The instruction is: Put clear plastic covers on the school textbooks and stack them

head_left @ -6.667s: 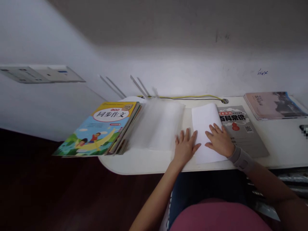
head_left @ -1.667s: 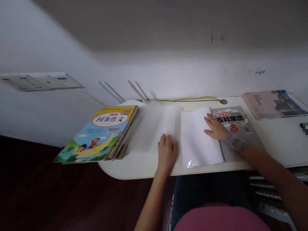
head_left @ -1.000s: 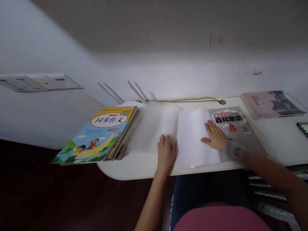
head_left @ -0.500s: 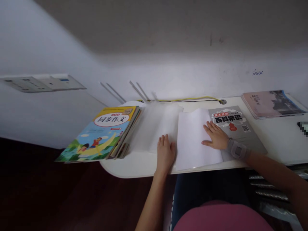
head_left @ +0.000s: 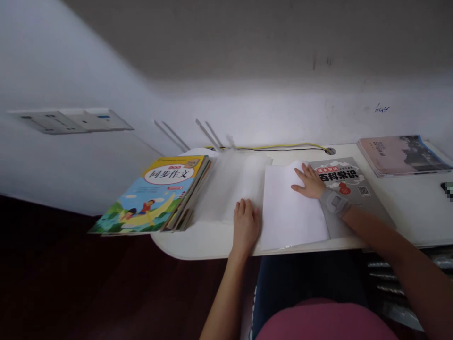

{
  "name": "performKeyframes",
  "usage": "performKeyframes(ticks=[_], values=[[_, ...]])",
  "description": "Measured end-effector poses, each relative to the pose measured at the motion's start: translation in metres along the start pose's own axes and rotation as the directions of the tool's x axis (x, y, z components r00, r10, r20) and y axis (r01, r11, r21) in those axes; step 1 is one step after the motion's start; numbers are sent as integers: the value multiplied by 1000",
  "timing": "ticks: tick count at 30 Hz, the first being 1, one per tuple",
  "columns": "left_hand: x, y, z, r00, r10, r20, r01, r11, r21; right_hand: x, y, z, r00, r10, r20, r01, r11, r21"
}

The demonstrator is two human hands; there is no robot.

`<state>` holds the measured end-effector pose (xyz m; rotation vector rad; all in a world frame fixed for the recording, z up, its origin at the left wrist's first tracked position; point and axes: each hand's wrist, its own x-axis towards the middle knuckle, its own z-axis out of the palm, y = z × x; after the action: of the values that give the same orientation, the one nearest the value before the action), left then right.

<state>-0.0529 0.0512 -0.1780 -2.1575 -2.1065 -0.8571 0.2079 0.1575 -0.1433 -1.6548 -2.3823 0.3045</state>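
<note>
Two hands, the left hand (head_left: 245, 228) and the right hand (head_left: 309, 183), lie open on a white desk (head_left: 208, 248), neither clenched nor visibly gripping anything. The left hand rests palm down, its fingertips (head_left: 244, 205) on the near part of a translucent plastic sheet (head_left: 230, 186), just beside a white sheet (head_left: 292, 210) to its right. The right hand lies flat farther along, fingers spread over that sheet's upper edge, with a grey wrist band (head_left: 334, 203) just behind it. Whether the white sheet is paper or film is hard to make out. Under the right palm lies a grey book (head_left: 348, 189) titled 百科常识, partly covered by the white sheet. Left of the left hand, a stack of workbooks (head_left: 155, 193) overhangs the desk edge. Beyond the right hand lie a pink book (head_left: 403, 156) and a pixelated patch (head_left: 448, 189), cut off by the frame.
</note>
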Motion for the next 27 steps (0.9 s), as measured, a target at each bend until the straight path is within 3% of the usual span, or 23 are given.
performKeyframes(ticks=[8, 15, 18, 22, 24, 27], values=[[-1, -1, 1, 1000, -14, -4, 14, 1000, -16, -13, -2, 0, 996, -86, 31, 89, 989, -118], [-1, -1, 0, 999, -43, -7, 42, 995, -90, -16, -7, 0, 998, -54, -27, 50, 991, -125], [-1, 1, -3, 998, -69, 8, 70, 989, -127, -51, -15, 2, 994, -84, -72, 73, 988, -139], [-2, 5, -16, 993, -120, 4, 118, 969, -216, -129, -35, 8, 973, -222, -66, 210, 965, -154], [-1, 6, -25, 985, -171, 16, 169, 952, -254, -161, -48, 12, 970, -232, -68, 219, 963, -155], [4, 6, -42, 955, -272, 122, 296, 913, -279, -184, -62, 17, 974, -202, -100, 185, 971, -154]])
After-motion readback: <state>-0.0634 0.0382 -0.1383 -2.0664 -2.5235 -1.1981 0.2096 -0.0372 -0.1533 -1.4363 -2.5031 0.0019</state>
